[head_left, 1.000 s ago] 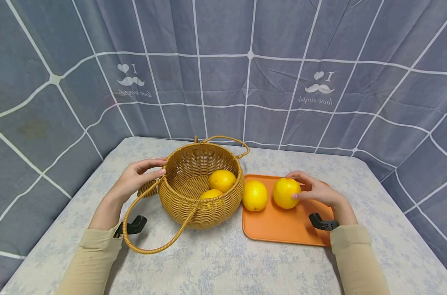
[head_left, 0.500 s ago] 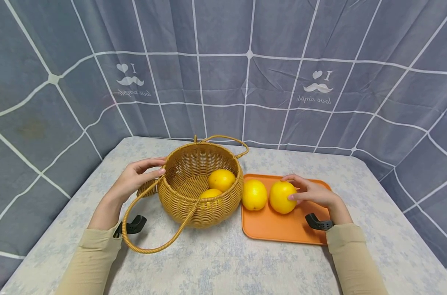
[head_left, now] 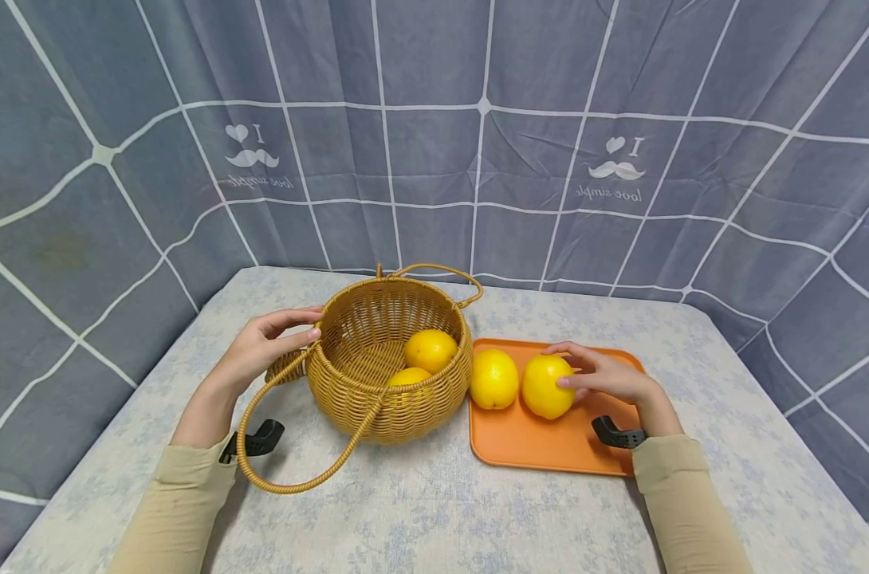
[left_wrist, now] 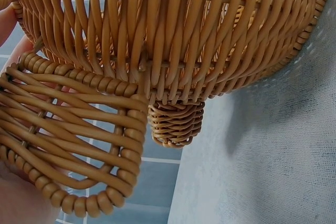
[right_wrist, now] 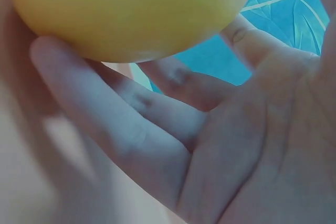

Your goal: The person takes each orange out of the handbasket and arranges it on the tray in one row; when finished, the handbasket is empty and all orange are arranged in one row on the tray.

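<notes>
Judging by where the fruit lay, the work seemed about halfway along: of four yellow citrus fruits [head_left: 431, 351], two sat inside the one wicker basket [head_left: 391, 418], by its right wall, and two remained outside, at the single orange tray [head_left: 521, 446]. The free citrus fruit [head_left: 495, 379] lay along the tray's left edge, next to the basket; the held citrus fruit [head_left: 547, 387] was just right of it, grasped by the right hand's [head_left: 610, 375] fingers. Whether it touched the tray was unclear. The left hand [head_left: 255, 351] gripped the basket's rim, on the side facing the left edge of the table [head_left: 420, 518].
</notes>
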Available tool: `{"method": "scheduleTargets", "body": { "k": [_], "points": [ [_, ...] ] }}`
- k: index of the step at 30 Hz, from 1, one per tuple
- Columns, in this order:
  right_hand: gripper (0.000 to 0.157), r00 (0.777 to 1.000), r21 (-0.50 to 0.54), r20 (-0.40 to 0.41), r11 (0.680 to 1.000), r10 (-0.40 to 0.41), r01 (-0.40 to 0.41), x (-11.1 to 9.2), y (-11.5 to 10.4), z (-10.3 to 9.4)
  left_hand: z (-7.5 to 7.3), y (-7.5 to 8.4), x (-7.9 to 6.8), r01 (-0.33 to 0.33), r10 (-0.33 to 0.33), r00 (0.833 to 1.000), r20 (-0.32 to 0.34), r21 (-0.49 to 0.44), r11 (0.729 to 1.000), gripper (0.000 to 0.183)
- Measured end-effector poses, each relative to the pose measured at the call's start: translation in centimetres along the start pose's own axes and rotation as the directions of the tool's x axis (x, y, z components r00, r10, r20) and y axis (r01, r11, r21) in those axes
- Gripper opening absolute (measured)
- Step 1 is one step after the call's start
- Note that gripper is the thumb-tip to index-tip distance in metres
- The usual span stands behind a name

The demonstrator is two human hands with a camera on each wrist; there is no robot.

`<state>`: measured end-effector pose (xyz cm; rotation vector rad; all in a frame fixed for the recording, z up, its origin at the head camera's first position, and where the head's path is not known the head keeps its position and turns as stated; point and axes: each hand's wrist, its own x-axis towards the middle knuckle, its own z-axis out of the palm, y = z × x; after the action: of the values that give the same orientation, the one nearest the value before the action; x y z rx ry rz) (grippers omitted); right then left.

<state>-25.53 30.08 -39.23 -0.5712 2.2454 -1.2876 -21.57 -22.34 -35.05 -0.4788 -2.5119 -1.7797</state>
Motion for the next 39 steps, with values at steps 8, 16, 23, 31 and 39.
{"method": "scheduleTargets", "body": {
  "k": [8,16,23,31,39],
  "points": [
    [0.047,1.000,-0.053,-0.011,0.998,-0.022,0.021,0.51,-0.13,0.31,-0.07,-0.03,-0.02,0.006,-0.006,1.000,-0.001,-0.007,1.000,0.040],
    [0.046,0.999,-0.057,-0.043,0.998,-0.003,0.001,0.58,0.15,0.49,-0.04,-0.06,0.01,0.014,-0.014,1.000,-0.001,0.001,1.000,0.040],
    [0.064,0.995,-0.038,-0.020,0.994,-0.100,0.100,0.69,0.25,0.56,0.02,0.01,-0.02,0.017,-0.017,1.000,0.003,0.000,1.000,0.041],
    [0.066,0.993,-0.040,-0.012,0.992,-0.117,0.116,0.90,0.44,0.57,0.00,0.05,0.02,0.005,-0.005,1.000,0.004,-0.004,1.000,0.040],
    [0.064,0.995,-0.044,0.013,0.994,-0.103,0.103,0.79,0.28,0.58,-0.05,0.08,0.00,0.006,-0.006,1.000,0.005,0.007,1.000,0.041]
  ]
}}
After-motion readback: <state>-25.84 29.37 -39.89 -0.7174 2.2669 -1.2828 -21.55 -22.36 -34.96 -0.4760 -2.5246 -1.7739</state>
